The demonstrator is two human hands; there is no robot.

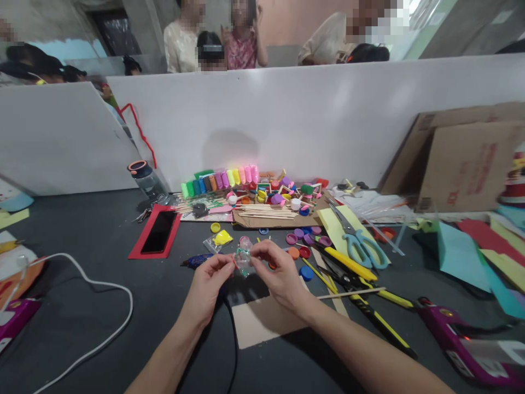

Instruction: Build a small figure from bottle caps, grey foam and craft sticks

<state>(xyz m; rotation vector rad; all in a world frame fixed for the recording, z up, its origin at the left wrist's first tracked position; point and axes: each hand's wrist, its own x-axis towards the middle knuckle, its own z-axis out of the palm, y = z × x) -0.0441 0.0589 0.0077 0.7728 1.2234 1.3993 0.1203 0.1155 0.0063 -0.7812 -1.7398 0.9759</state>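
left hand (209, 280) and right hand (281, 273) hold a clear piece (244, 257) (green-marked).

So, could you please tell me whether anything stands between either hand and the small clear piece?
Nothing visible does: the left hand pinches at one side of the small clear piece and the right hand at the other. The beige sheet lies on the table, not between them.

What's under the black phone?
A flat red sheet lies under the phone, showing around its edges. The part right beneath the phone is covered, so anything hidden there can't be seen.
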